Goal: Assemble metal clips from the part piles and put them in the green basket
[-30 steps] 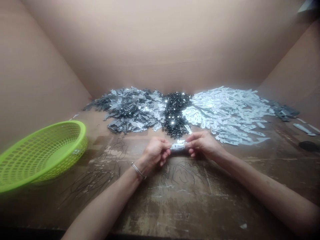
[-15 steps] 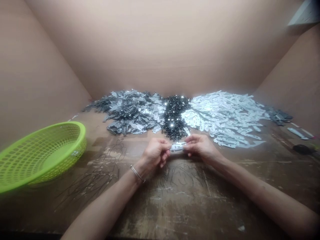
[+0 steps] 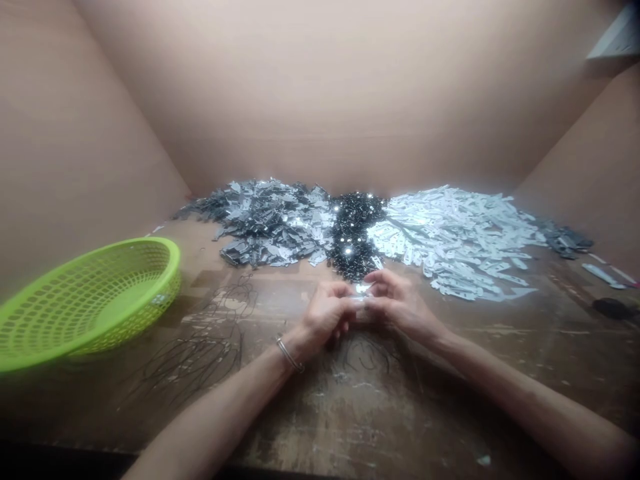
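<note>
My left hand (image 3: 325, 313) and my right hand (image 3: 395, 301) meet at the middle of the table, fingers curled around a small shiny metal piece (image 3: 363, 291). Most of the piece is hidden by my fingers. A thin bangle (image 3: 289, 355) circles my left wrist. Just beyond my hands lies a heap of small black parts (image 3: 354, 243). A pile of grey metal strips (image 3: 270, 223) spreads to its left, and a pile of pale silvery strips (image 3: 457, 240) spreads to its right.
A lime-green plastic basket (image 3: 150, 313) sits tilted at the left of the worn wooden table (image 3: 340, 427). Tangled thin black wires (image 3: 200, 360) lie near my hands. Cardboard walls (image 3: 340, 87) surround the table. A dark lump (image 3: 613, 308) lies at the right.
My hands have come closer together, and my fingers now cover most of the metal piece. The whole view has shifted slightly.
</note>
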A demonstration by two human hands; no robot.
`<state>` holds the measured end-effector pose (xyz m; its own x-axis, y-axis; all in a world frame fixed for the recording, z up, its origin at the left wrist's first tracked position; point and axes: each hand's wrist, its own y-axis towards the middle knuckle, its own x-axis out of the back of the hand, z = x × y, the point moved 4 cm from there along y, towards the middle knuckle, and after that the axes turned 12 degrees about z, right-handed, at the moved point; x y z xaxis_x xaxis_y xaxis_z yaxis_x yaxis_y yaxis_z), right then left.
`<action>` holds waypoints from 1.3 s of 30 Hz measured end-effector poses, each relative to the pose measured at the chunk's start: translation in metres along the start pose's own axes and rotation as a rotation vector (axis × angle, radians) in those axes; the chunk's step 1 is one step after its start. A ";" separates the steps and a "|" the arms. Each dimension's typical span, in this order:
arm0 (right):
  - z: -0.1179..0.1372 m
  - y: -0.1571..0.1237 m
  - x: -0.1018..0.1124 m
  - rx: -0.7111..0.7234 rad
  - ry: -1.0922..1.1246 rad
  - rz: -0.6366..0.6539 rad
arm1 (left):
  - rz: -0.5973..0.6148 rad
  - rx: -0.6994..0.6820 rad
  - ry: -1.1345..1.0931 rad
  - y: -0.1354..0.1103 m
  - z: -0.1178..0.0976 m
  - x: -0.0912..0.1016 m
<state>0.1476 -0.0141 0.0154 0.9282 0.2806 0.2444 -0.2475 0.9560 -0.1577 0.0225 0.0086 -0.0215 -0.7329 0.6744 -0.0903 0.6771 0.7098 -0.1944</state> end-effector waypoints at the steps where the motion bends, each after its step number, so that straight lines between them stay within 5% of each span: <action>1: 0.001 -0.001 -0.001 0.011 0.031 0.017 | -0.001 -0.018 -0.016 -0.001 -0.001 -0.002; 10: -0.004 0.000 0.002 0.026 0.363 0.157 | 0.078 -0.055 -0.261 -0.007 -0.008 -0.014; 16: -0.004 0.003 0.002 0.025 -0.093 0.208 | -0.066 -0.111 0.010 -0.006 -0.011 -0.007; 20: -0.003 0.002 0.003 0.159 -0.385 0.065 | -0.175 -0.152 0.306 -0.009 -0.017 -0.008; 26: -0.015 0.001 -0.004 0.196 -0.431 -0.083 | -0.407 -0.178 0.696 -0.014 -0.022 -0.013; 31: -0.019 0.000 -0.007 0.163 -0.420 -0.115 | -0.453 -0.157 0.776 -0.013 -0.020 -0.015; 35: -0.014 -0.001 -0.003 0.145 -0.334 -0.095 | -0.353 -0.179 0.578 -0.008 -0.016 -0.007; 39: -0.013 0.003 0.001 0.036 0.019 0.117 | 0.011 -0.037 0.022 0.005 0.000 0.000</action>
<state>0.1515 -0.0124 0.0025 0.8973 0.3893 0.2079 -0.3642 0.9193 -0.1494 0.0262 0.0123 -0.0226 -0.7242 0.6860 -0.0709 0.6872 0.7093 -0.1569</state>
